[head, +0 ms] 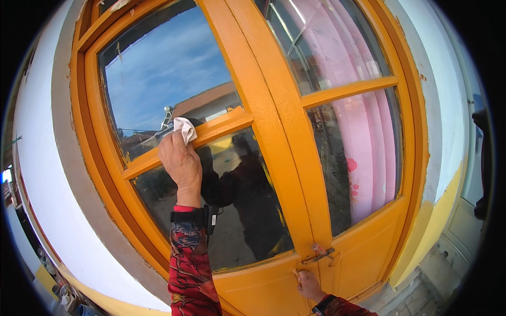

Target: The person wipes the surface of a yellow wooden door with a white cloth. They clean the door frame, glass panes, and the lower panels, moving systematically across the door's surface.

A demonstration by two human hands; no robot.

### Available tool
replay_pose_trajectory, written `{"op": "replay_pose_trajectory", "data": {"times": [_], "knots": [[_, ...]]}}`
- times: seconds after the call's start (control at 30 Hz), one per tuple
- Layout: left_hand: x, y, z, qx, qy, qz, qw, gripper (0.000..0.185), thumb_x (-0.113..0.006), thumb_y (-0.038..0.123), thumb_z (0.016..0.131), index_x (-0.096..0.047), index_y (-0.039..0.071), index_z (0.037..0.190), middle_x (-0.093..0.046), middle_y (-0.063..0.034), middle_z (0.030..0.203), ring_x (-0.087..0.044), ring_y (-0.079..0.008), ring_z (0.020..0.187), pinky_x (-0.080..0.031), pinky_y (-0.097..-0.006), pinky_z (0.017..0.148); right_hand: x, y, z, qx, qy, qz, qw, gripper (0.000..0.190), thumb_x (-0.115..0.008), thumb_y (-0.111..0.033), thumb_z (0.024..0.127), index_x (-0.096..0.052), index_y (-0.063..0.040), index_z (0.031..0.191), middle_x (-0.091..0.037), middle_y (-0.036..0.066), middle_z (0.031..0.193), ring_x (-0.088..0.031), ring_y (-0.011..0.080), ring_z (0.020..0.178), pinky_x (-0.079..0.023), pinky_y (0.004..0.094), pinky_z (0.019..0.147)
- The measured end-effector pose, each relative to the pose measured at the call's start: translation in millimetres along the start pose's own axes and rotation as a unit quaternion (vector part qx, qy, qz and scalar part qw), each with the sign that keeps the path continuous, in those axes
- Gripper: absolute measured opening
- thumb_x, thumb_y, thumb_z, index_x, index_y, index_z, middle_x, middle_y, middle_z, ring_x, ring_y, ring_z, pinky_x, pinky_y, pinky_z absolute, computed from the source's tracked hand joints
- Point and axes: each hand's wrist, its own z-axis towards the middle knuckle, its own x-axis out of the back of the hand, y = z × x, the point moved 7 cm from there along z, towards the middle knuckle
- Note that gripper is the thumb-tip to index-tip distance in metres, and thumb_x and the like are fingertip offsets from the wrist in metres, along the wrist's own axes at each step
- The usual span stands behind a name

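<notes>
My left hand [180, 164] holds a folded whitish cloth [185, 129] at the crossbar [219, 127] of an orange-painted wooden door, where it meets the upper glass pane [170, 67]. Dried yellow paint marks show along edges of the glass. Lower right, my right hand [310, 285] is closed around a small part just below the metal latch [318, 254] where the two door leaves meet; what its fingers grip is mostly hidden. The lower left pane [245, 205] reflects a dark figure.
A pink curtain [361, 154] hangs behind the right leaf's glass. White wall [39, 130] flanks the frame on the left, and a yellow-based wall [431, 233] on the right. Several containers, one a blue bucket [87, 310], stand at the lower left. Paving [419, 296] lies at the lower right.
</notes>
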Motion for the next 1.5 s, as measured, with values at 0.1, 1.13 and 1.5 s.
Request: {"op": "replay_pose_trajectory", "data": {"times": [0.1,1.13,1.5], "knots": [[-21,50,9,-0.019,-0.039,-0.027,0.999,0.034,-0.072,0.003,0.074,-0.059,0.006,0.106,-0.06,-0.0123,0.103,-0.056,-0.0341,0.102,-0.043,-0.045,0.088,-17,-41,-19,0.281,0.041,-0.434,0.855,0.03,-0.066,-0.01,0.076,-0.047,-0.004,0.098,-0.051,0.014,0.084,-0.053,0.0363,0.085,-0.042,0.0481,0.074],[33,202,-320,0.088,-0.51,-0.489,0.702,0.047,-0.062,-0.008,0.076,-0.057,0.001,0.121,-0.055,-0.0172,0.116,-0.051,-0.0402,0.11,-0.041,-0.0446,0.1,-21,-44,-26,0.272,0.094,-0.421,0.86,0.04,-0.063,0.001,0.073,-0.048,-0.001,0.11,-0.054,0.019,0.094,-0.053,0.0402,0.091,-0.044,0.0478,0.079],[18,177,-265,0.075,-0.23,-0.255,0.936,0.053,-0.073,-0.009,0.068,-0.056,0.0,0.118,-0.053,-0.0158,0.11,-0.052,-0.0375,0.109,-0.045,-0.0452,0.094,-23,-51,-33,0.286,0.123,-0.446,0.839,0.042,-0.061,0.003,0.073,-0.048,-0.002,0.113,-0.053,0.02,0.099,-0.052,0.041,0.095,-0.043,0.0478,0.083]]}}
